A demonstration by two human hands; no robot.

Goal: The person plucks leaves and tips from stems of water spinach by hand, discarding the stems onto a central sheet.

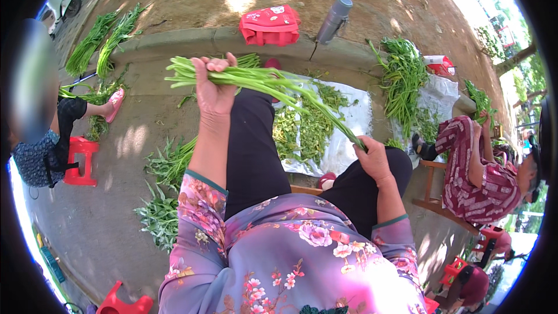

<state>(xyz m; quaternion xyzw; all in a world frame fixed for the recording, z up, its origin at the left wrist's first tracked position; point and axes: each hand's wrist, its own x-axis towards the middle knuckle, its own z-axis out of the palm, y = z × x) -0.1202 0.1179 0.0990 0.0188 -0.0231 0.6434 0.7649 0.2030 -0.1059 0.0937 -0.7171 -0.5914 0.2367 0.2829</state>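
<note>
Raised above my left knee, my left hand [214,90] grips a bundle of long green stalks [258,79] near its cut, left-hand end. The stalks slant down to the right, where my right hand [372,159] is closed on their thinner end. Beyond my knees lies a white sheet [353,139] covered in part with loose leaves and trimmings [290,134]. More bunches of leafy greens [168,164] lie on the pavement to the left of my legs.
A red bag [268,26] and grey flask [335,17] are by the curb [174,43]. Co-workers sit left [35,157] and right [476,197], the right one holding greens. Heaped greens [401,81] lie at right. Red stools [81,161] stand about.
</note>
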